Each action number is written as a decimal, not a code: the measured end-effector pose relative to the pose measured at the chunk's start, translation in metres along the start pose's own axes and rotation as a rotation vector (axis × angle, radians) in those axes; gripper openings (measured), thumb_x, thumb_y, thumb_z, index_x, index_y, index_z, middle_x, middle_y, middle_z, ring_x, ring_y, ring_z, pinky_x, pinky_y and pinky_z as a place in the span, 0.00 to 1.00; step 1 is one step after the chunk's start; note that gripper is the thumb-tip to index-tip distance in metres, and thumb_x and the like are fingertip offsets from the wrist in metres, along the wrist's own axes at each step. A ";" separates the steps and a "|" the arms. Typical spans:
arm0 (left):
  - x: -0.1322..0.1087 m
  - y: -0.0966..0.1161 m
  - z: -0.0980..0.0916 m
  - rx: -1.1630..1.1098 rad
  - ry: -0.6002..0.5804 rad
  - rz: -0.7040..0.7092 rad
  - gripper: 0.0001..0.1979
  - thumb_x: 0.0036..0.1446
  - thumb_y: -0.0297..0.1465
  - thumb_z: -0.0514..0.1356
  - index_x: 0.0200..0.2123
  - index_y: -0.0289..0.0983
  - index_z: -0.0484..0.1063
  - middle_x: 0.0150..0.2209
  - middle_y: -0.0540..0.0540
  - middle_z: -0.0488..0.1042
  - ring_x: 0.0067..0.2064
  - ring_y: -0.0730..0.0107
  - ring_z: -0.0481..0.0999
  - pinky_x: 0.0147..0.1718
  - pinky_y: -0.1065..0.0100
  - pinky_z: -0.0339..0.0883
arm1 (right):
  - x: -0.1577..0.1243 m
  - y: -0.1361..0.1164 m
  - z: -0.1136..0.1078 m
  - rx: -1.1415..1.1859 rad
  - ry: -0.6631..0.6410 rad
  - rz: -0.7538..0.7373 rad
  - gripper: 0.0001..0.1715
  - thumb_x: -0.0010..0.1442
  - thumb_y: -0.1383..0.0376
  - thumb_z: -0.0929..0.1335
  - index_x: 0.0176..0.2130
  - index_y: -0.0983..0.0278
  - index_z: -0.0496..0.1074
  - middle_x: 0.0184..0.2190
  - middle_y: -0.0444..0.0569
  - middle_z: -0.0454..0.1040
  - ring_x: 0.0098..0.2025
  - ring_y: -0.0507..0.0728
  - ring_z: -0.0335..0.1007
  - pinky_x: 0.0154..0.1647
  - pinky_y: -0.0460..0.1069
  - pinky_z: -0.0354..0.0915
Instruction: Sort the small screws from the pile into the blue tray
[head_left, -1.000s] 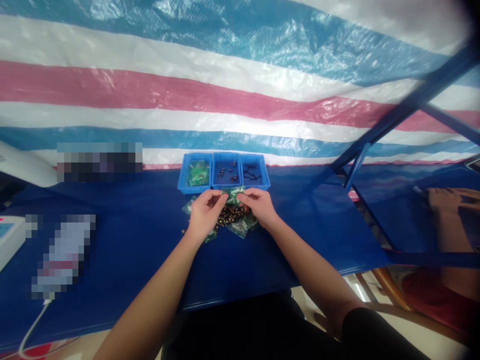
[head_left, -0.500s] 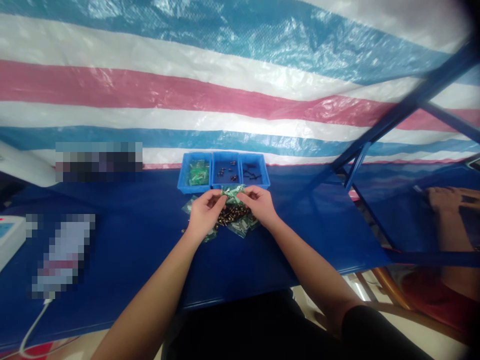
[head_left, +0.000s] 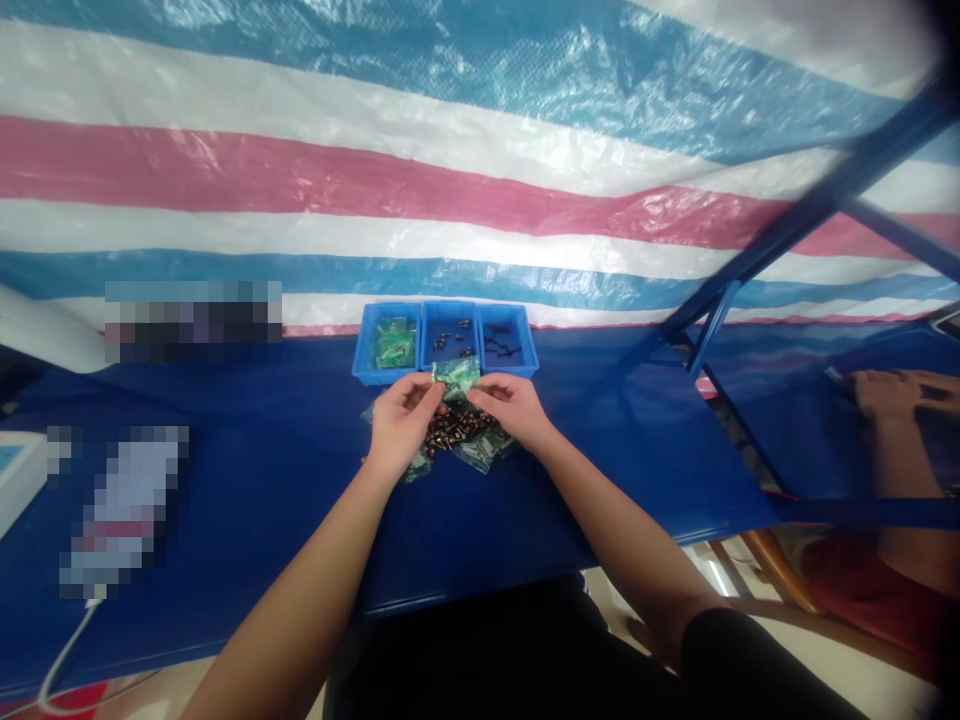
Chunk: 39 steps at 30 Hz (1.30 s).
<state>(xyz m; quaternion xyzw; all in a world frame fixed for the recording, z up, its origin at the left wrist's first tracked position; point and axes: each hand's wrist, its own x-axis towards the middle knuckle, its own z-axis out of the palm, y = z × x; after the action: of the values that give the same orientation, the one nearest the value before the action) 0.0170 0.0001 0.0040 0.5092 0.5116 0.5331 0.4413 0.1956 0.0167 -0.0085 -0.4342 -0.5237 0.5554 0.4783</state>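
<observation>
The landmark for this report is a row of three blue plastic bins (head_left: 382, 378) at the far side of a blue tabletop (head_left: 630, 440). The item under inspection, a small clear green-tinted plastic packet (head_left: 456, 374) with pale pieces inside, is held up at the near side of the bins' middle compartment. It overlaps the front edge in view; contact with that edge cannot be confirmed.

Grip, left hand (head_left: 405, 415): thumb and fingers pinch the packet's left lower portion. Grip, right hand (head_left: 514, 405): thumb and fingers pinch the right lower portion.

Nearer the wearer than the bins, below the hands, lies a heap of small brass-coloured metal fittings (head_left: 455, 428), with a flat clear packet of pale pieces (head_left: 484, 450) at its right and a similar, partly hidden packet (head_left: 417, 466) at its left.

Handling assessment: the held packet is judged light, with limp, slick film and firmer loose contents that may slide to one end. The side margins, clear of the contents, appear the soundest hold, thumb against fingertips; hard pulling could stretch or split the film.
</observation>
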 end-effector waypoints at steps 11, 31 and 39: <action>-0.002 0.003 -0.001 0.027 -0.034 0.028 0.10 0.56 0.38 0.64 0.35 0.37 0.73 0.22 0.51 0.73 0.24 0.73 0.69 0.26 0.72 0.63 | -0.003 -0.008 -0.002 -0.044 -0.160 0.022 0.17 0.51 0.53 0.74 0.27 0.63 0.72 0.22 0.43 0.71 0.24 0.50 0.65 0.27 0.47 0.62; -0.003 -0.005 0.000 0.063 -0.075 0.073 0.12 0.54 0.40 0.65 0.35 0.37 0.74 0.28 0.49 0.74 0.28 0.70 0.74 0.30 0.69 0.68 | -0.004 -0.011 0.001 -0.086 -0.031 -0.016 0.18 0.53 0.50 0.72 0.29 0.61 0.69 0.21 0.41 0.69 0.23 0.51 0.64 0.26 0.47 0.61; -0.004 -0.004 0.000 0.056 -0.069 0.068 0.12 0.54 0.40 0.65 0.35 0.37 0.74 0.27 0.50 0.74 0.27 0.72 0.72 0.29 0.71 0.66 | -0.001 -0.008 -0.003 -0.075 -0.037 -0.059 0.20 0.52 0.50 0.73 0.26 0.62 0.67 0.20 0.41 0.69 0.22 0.50 0.63 0.26 0.47 0.60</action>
<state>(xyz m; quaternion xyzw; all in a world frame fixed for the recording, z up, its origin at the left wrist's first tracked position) 0.0176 -0.0033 -0.0004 0.5566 0.4934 0.5151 0.4260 0.1996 0.0157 -0.0005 -0.4259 -0.5653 0.5290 0.4681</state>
